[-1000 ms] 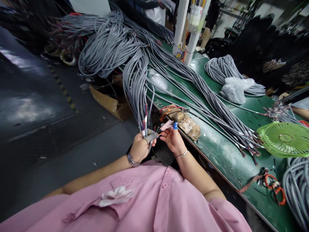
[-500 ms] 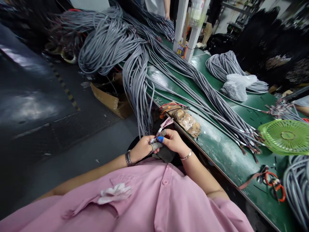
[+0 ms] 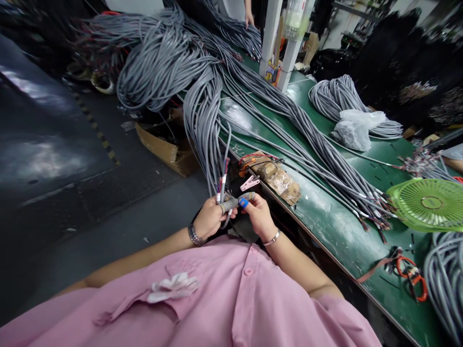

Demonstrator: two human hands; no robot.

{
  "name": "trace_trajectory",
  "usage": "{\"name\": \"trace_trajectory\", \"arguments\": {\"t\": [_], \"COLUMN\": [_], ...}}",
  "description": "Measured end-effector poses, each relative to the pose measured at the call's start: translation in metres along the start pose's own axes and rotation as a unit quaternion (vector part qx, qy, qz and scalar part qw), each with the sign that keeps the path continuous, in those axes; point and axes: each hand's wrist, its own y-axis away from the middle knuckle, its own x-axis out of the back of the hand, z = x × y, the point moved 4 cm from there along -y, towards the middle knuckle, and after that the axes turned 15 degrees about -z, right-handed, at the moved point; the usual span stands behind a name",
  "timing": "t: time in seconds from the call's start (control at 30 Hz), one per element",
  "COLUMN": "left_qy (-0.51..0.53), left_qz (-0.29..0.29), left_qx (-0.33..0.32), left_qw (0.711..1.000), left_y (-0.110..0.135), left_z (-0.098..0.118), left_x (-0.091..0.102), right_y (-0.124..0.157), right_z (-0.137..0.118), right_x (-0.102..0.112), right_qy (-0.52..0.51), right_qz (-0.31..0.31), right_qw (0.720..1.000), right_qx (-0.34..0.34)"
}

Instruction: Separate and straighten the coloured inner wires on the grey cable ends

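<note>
With left grip closed around grey cables just off the edge of the tabletop, held wire ends pointing up, presumably for easy reach. Rested right grip, thumb and finger near together, beside left fingertips; could not tell of any wire pinched there.

We see grey cables hanging down to our left fingers. Two white-banded ends stand upright just above those fingers, red and blue wires bared.
</note>
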Motion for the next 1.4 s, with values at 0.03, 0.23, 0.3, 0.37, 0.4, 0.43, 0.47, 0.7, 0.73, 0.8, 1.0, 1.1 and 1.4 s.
{"name": "trace_trajectory", "arguments": {"t": [0.03, 0.23, 0.3, 0.37, 0.4, 0.43, 0.47, 0.7, 0.73, 0.8, 1.0, 1.1, 1.4], "left_qy": [-0.013, -0.158, -0.144, -0.089, -0.057, -0.029, -0.008, 0.061, 0.062, 0.053, -0.038, -0.136, -0.041], "left_qz": [-0.024, -0.128, -0.108, -0.062, -0.039, -0.02, -0.004, 0.081, 0.082, 0.066, 0.018, -0.053, -0.026], "left_qx": [0.002, 0.026, 0.021, 0.004, -0.006, -0.017, -0.026, -0.049, -0.051, -0.052, -0.036, -0.002, 0.005], "left_qw": [1.0, 0.979, 0.983, 0.994, 0.998, 0.999, 1.0, 0.994, 0.993, 0.995, 0.998, 0.989, 0.999], "left_y": [0.0, 0.004, 0.006, 0.006, 0.006, 0.006, 0.006, 0.005, 0.006, 0.007, 0.008, 0.008, 0.005], "left_z": [0.001, 0.0, -0.003, -0.006, -0.008, -0.008, -0.009, -0.008, -0.008, -0.009, -0.005, 0.0, -0.012], "left_x": [0.0, 0.006, 0.008, 0.01, 0.011, 0.011, 0.012, 0.021, 0.02, 0.017, 0.01, 0.007, 0.01], "right_y": [-0.001, -0.006, -0.007, -0.008, -0.009, -0.009, -0.009, -0.003, -0.003, -0.003, -0.008, -0.009, -0.009], "right_z": [-0.001, -0.005, -0.005, -0.003, -0.001, 0.001, 0.004, 0.011, 0.01, 0.006, -0.009, -0.011, 0.001], "right_x": [0.0, -0.002, -0.002, -0.001, -0.001, 0.0, 0.001, 0.011, 0.009, 0.003, -0.013, -0.013, 0.002], "right_qy": [-0.004, 0.019, 0.019, -0.001, -0.016, -0.031, -0.047, -0.139, -0.145, -0.139, -0.019, 0.011, -0.007], "right_qz": [-0.003, -0.085, -0.084, -0.066, -0.057, -0.051, -0.046, -0.008, -0.018, -0.041, -0.035, -0.042, -0.027], "right_qw": [1.0, 0.996, 0.996, 0.997, 0.998, 0.997, 0.997, 0.987, 0.986, 0.985, 0.998, 0.999, 0.999], "right_qx": [0.0, -0.032, -0.034, -0.035, -0.037, -0.04, -0.044, -0.077, -0.083, -0.092, -0.051, -0.029, -0.024]}}
